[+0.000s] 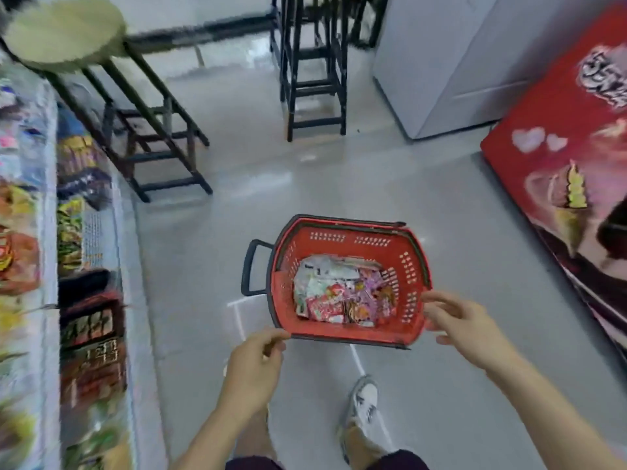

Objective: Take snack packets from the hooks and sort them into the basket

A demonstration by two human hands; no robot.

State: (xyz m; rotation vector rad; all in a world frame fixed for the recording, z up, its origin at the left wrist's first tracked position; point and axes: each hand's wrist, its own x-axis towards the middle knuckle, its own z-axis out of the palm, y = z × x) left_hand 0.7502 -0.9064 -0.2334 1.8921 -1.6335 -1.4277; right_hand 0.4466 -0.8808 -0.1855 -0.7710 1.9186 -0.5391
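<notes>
Packets (342,296) lie heaped in one red basket (353,332), which sits on the grey floor (373,181) just below the middle of the head view. A black handle (249,266) sticks out at the basket's 9 o'clock side.

Around it, a shelf (51,164) of blurred snack bags (71,228) runs down the 9 o'clock edge. Two stools stand beyond: a woven-seat stool (64,28) at 11 o'clock and a dark stool (315,79) at 12. A white cabinet (458,62) is at 1 o'clock and a red freezer (559,164) at 3. None of these comes between the hands and the basket. One shoe (364,401) shows at 6 o'clock.

Two hands reach in. The left hand (254,361) is at the basket's 7 o'clock corner, its fingers (271,340) loosely curled with nothing seen in them; whether they touch the rim I cannot tell. The right hand (468,325) is at the basket's 4 o'clock side, fingers (437,298) spread and relaxed, their tips over the rim, holding nothing.

The heap is too blurred to count its packets.
</notes>
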